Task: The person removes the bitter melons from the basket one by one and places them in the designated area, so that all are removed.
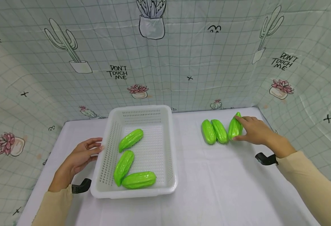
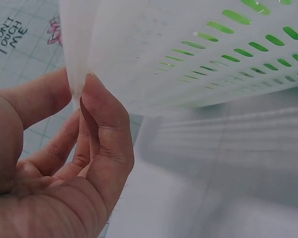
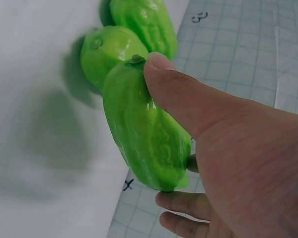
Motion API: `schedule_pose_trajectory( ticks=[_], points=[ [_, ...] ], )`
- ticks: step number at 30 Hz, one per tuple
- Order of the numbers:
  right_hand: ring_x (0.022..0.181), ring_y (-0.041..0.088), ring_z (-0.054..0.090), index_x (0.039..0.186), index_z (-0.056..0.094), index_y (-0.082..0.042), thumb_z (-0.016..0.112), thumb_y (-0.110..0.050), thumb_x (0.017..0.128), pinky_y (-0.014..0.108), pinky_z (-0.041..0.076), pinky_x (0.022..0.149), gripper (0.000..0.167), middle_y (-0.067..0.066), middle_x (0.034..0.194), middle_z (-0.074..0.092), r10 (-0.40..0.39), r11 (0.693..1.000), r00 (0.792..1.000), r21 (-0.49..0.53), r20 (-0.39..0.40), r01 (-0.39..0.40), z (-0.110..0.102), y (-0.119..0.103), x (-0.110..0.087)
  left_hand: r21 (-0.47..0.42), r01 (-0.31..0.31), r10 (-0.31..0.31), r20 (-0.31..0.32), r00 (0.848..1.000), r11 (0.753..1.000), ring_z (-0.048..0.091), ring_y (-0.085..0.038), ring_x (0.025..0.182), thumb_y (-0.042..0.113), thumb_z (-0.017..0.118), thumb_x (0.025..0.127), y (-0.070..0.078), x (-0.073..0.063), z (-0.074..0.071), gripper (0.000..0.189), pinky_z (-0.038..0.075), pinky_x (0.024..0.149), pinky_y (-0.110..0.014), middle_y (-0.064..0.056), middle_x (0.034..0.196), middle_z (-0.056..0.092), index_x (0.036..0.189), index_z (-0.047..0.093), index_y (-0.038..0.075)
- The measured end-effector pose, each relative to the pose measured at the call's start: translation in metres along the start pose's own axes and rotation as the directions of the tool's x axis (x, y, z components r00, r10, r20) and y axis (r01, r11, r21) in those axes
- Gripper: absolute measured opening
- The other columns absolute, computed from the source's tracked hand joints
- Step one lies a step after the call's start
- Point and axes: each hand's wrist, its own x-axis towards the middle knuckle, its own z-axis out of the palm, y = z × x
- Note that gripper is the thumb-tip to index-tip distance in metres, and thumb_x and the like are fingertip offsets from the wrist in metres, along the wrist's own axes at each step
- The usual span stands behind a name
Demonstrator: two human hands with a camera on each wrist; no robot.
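Observation:
My right hand (image 1: 253, 130) holds a glossy bright green ridged gourd (image 1: 234, 129) at the back right of the table. In the right wrist view its thumb presses one end of that gourd (image 3: 144, 124), and the fingers reach around the other end. Two similar gourds (image 1: 208, 131) lie side by side just left of it. At the left, my left hand (image 1: 82, 155) pinches the rim of a white plastic basket (image 1: 172, 150) between thumb and index finger, as the left wrist view shows. Inside the basket, toward its left and front, lie three more green gourds (image 1: 130, 140).
A white cloth covers the table (image 1: 210, 188). Behind it and at both sides hangs a grid-patterned curtain (image 1: 171, 62) printed with cacti, close to the table's back edge. A black strap device (image 1: 265, 159) sits at each wrist.

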Motion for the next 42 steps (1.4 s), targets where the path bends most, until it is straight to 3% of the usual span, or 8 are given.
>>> schedule_pose_trajectory(
  ticks=[11,24,42],
  points=[
    [0.136,0.065,0.039,0.156,0.037,0.01,0.085,-0.041,0.089,0.077,0.036,0.109,0.097,0.044,0.15,0.042,0.033,0.999,0.997,0.015,0.076,-0.034,0.004,0.01,0.005,0.004,-0.013,0.013,0.005,1.0,1.0,0.068,-0.003,0.097,0.009,0.063,0.107,-0.002,0.001,-0.001,0.065,0.059,0.083,-0.025,0.008,0.117,0.062,0.16,0.028,-0.009],
    [0.136,0.066,0.039,0.155,0.039,0.009,0.09,-0.029,0.086,0.078,0.037,0.106,0.094,0.043,0.152,0.04,-0.036,0.999,0.995,0.028,0.097,0.033,0.011,0.011,0.012,-0.003,-0.013,0.013,0.0,1.0,1.0,0.068,-0.003,0.096,0.01,0.063,0.107,-0.002,0.0,0.0,0.065,0.06,0.083,-0.025,0.01,0.113,0.063,0.159,0.028,-0.01],
    [0.142,0.067,0.03,0.159,0.034,0.009,0.088,-0.018,0.087,0.079,0.032,0.11,0.094,0.045,0.158,0.028,-0.016,0.998,0.983,0.06,0.182,0.005,0.015,0.009,0.025,-0.002,-0.009,0.009,0.0,1.0,1.0,0.068,-0.002,0.097,0.01,0.061,0.108,0.0,-0.001,0.0,0.065,0.059,0.083,-0.025,0.008,0.117,0.06,0.16,0.027,-0.01]
  ],
)
